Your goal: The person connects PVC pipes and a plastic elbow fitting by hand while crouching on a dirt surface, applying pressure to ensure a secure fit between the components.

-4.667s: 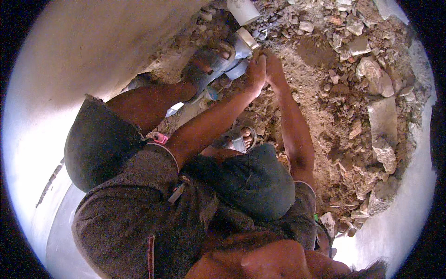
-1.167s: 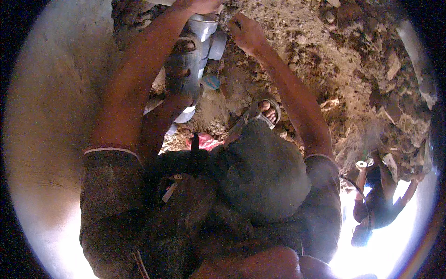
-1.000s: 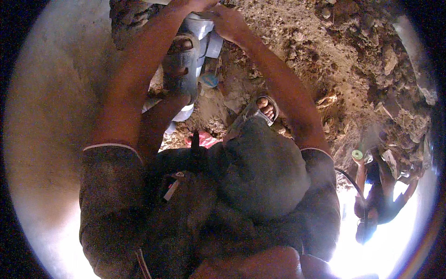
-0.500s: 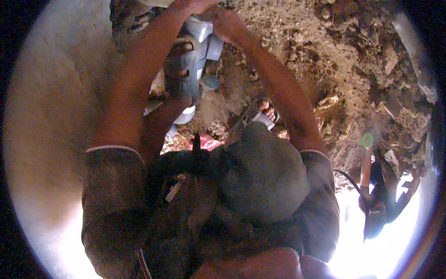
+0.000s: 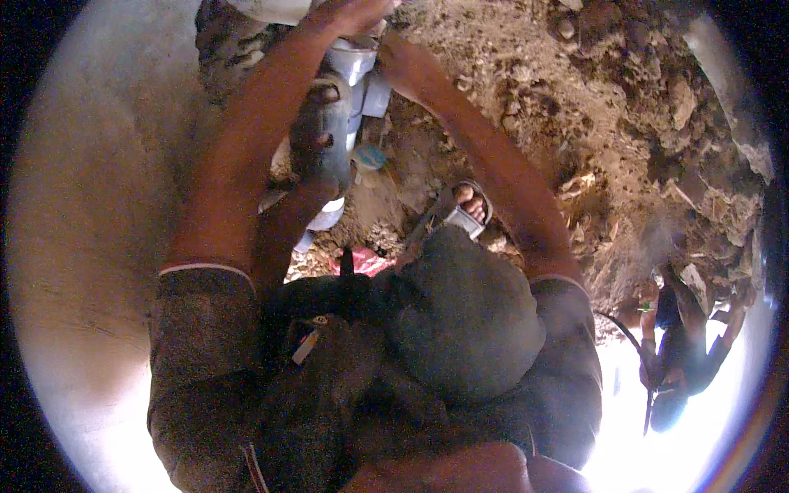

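Note:
At the top edge, my left hand (image 5: 363, 15) is closed over the upper end of a grey pipe fitting (image 5: 353, 62); what its fingers grip is hidden. My right hand (image 5: 398, 59) lies against the right side of the same fitting, its fingertips out of sight behind the rim. Below the fitting, a pale blue-grey pipe (image 5: 329, 215) shows in parts beside my left foot in a dark sandal (image 5: 326, 123). A small round tub with a blue-and-white lid (image 5: 369, 157) lies on the dirt just right of it.
A smooth wall (image 5: 107, 181) rises on the left. Rough soil and stones (image 5: 526, 74) cover the right. A white rounded object (image 5: 271, 10) stands at the top left. Red plastic (image 5: 362, 261) lies near my right sandal (image 5: 464, 218). Another person (image 5: 678, 337) is at the far right.
Both hands stay at the fitting, with the right shifted slightly. The view has moved a little. The other person's arm has changed position, and the round green thing there no longer shows as before.

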Motion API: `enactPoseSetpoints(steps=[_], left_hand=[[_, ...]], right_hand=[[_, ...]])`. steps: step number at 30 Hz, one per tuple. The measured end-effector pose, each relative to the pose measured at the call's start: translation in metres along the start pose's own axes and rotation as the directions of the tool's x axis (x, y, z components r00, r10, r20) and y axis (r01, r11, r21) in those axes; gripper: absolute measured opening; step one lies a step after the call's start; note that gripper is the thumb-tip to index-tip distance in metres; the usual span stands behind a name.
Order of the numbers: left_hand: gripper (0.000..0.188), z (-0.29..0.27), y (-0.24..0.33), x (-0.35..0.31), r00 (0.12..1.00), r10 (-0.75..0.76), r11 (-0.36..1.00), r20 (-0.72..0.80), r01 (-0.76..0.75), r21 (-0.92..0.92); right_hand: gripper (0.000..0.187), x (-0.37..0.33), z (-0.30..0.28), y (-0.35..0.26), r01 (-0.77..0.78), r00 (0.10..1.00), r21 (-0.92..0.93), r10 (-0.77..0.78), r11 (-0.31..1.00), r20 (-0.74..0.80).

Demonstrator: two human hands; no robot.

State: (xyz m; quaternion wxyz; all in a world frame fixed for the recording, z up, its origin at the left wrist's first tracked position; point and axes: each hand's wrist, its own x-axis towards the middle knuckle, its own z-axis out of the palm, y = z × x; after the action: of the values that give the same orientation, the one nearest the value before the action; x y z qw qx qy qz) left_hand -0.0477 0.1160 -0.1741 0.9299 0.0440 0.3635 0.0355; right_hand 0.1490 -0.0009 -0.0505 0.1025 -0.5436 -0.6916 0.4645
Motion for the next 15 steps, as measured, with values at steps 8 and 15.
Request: enactPoseSetpoints(steps=[8, 15], left_hand=[[0.032, 0.013, -0.004, -0.004, 0.983, 0.162, 0.965, 0.083, -0.140, -0.222], [0.034, -0.042, -0.011, -0.016, 0.979, 0.134, 0.987, 0.155, -0.118, -0.109]], right_hand=[[0.024, 0.004, -0.003, -0.015, 0.040, 0.989, 0.153, -0.017, 0.987, -0.145], [0.018, 0.003, -0.012, -0.026, 0.111, 0.993, 0.011, -0.112, 0.994, 0.027]])
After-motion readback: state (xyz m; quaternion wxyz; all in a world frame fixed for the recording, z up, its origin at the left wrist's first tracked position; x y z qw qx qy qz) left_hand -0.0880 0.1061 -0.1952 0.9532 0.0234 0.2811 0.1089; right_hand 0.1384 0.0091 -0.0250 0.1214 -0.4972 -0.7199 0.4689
